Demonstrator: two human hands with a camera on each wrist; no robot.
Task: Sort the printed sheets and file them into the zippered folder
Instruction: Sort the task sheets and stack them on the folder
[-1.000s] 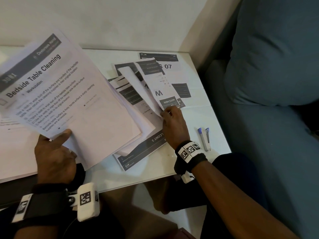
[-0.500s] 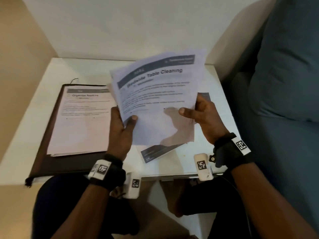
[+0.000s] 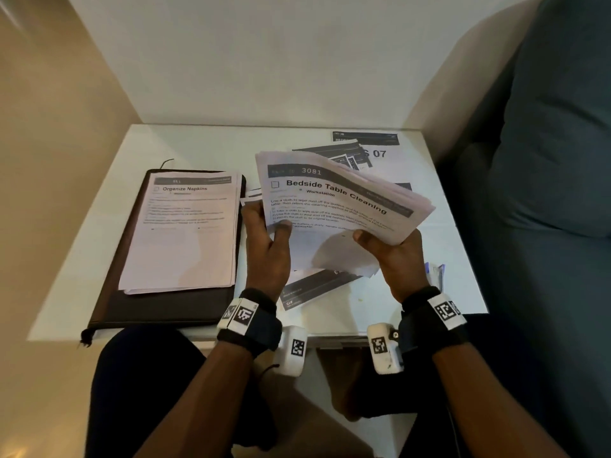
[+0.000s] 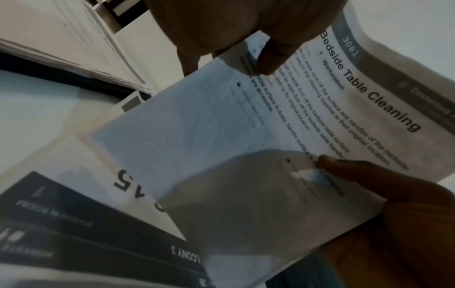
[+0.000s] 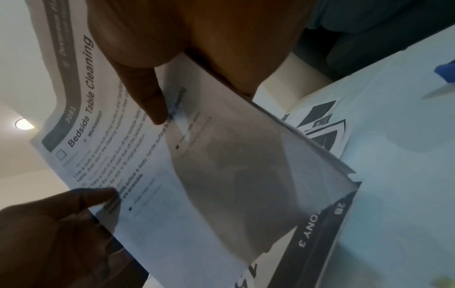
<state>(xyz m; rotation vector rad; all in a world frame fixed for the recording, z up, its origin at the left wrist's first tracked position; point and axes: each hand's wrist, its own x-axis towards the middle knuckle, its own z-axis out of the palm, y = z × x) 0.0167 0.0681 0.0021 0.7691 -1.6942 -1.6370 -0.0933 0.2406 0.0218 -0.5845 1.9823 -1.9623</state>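
You hold the stack point(image 3: 344, 206) of sheets above the table point(image 3: 205, 147) with both hands. Your left hand point(image 3: 266, 249) pinches its left edge, thumb on the top page, headed "Bedside Table Cleaning". Your right hand point(image 3: 393, 252) pinches the lower right edge, thumb on top. The folder point(image 3: 172, 309) lies open at 9 o'clock from the stack, with a pile point(image 3: 185, 233) of pages on it. Loose sheets point(image 3: 367, 150) lie at 12 o'clock.

You have: two hands, left hand point(image 3: 264, 256), right hand point(image 3: 393, 259); one zippered folder point(image 3: 109, 292); two paper stacks: held stack point(image 3: 334, 206), stack on folder point(image 3: 182, 239); loose dark-banded sheets point(image 3: 317, 287), count unclear.
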